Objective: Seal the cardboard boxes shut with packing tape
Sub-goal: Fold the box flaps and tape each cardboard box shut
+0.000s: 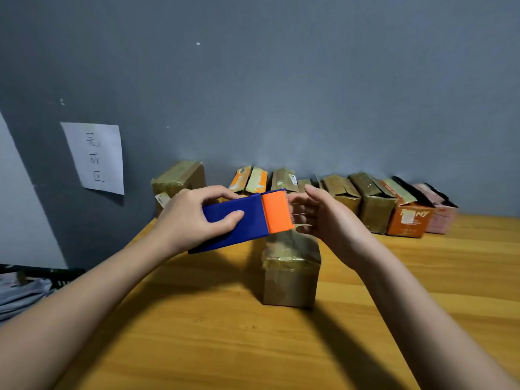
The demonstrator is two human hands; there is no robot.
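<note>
Tape gun [244,218], blue and orange, feels light and hard; my left hand [191,218] grips its blue end. Sticky, floppy tape [298,218] comes out right, where my right hand [323,218] pinches it, above the box [289,277] mid-table [225,347].

Both arms reach forward from the bottom corners, bare to the elbow, and the hands meet near the middle.

The left hand [194,218] is turned palm down. Its fingers curl over the far edge of the tape holder [244,218] and its thumb lies flat across the blue top — a firm grip from above. The left wrist is bent a little to the right.

The right hand [323,218] is raised with its back toward the camera and its thumb on top. Its fingers point left, toward the orange end, loosely bent — whether they pinch anything cannot be told, because they are blurred.
</note>
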